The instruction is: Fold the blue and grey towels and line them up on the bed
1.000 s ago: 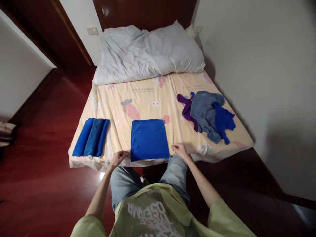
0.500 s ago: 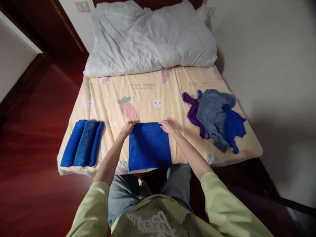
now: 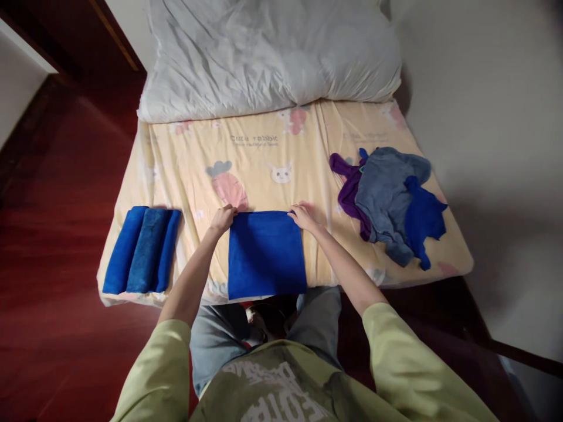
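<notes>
A blue cloth (image 3: 267,256) lies flat near the front edge of the bed, roughly square. My left hand (image 3: 224,219) has its fingers closed on the cloth's far left corner. At the far right corner, my right hand (image 3: 301,217) pinches the same cloth. Three rolled blue cloths (image 3: 146,250) lie side by side to the left. To the right is a loose pile with a grey-blue cloth (image 3: 385,190), a purple cloth (image 3: 350,193) and a crumpled blue cloth (image 3: 423,217).
The bed (image 3: 189,176) has a yellow sheet with rabbit and carrot prints. A bunched grey-white quilt (image 3: 272,58) covers its far end. A wall (image 3: 492,117) stands along the right side, and dark red floor (image 3: 65,234) shows at left.
The view has tilted down and closer to the bed. Both hands remain at the far corners of the blue cloth, which lies much as before.
</notes>
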### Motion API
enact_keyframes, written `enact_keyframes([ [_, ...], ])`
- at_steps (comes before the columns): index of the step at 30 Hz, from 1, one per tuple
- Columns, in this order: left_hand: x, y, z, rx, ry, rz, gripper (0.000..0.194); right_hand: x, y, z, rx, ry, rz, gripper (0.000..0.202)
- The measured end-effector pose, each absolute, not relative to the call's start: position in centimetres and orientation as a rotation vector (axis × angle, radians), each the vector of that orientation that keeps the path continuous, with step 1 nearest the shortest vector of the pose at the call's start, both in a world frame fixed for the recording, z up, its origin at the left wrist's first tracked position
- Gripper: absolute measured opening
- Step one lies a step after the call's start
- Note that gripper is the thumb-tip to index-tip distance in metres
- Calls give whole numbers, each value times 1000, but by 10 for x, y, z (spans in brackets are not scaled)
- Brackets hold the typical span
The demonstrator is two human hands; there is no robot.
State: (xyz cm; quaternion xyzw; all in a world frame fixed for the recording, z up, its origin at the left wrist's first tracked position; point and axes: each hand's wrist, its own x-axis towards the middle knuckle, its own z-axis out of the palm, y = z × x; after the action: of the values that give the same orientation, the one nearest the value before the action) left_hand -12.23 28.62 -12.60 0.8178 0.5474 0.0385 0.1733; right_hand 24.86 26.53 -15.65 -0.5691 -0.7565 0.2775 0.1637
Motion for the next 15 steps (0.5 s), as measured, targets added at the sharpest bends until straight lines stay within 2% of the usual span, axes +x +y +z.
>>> enact_keyframes([
  [11, -113, 294, -129, 2225, 1706, 56, 32, 238, 277, -170, -1837, -1972, 778, 13],
  [15, -114, 294, -132, 2197, 1618, 186, 31, 240, 274, -168, -1791, -1994, 696, 10],
])
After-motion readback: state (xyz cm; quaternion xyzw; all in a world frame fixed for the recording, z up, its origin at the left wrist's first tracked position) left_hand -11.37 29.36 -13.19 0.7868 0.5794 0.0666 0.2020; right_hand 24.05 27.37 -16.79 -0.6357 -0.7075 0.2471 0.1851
